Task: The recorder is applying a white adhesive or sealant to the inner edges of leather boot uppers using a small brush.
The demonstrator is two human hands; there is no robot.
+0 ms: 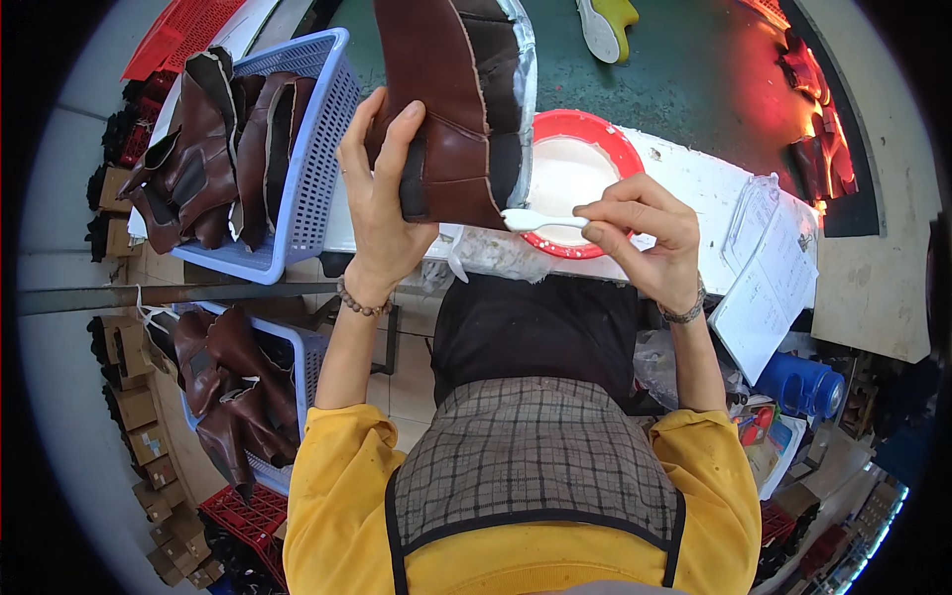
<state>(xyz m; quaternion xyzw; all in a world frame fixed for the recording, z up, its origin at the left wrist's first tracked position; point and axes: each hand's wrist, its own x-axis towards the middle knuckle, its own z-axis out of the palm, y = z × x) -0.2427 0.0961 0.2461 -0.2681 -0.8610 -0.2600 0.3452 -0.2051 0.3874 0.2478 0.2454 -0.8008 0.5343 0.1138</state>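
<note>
My left hand grips a brown leather boot upper, its fingers spread around one side and the thumb hidden behind. The upper hangs tilted over the near edge of the table, with a wet white coating along its right-hand edge. Pinched between the fingers and thumb of my right hand is a small white brush, like a toothbrush. Its head touches the bottom corner of the upper. Just behind the brush stands a red bowl holding a white paste, partly covered by the upper.
A blue basket full of brown leather uppers stands on the left, and a second blue basket sits below it. A yellow shoe last lies on the green surface. Papers and a blue jug are on the right.
</note>
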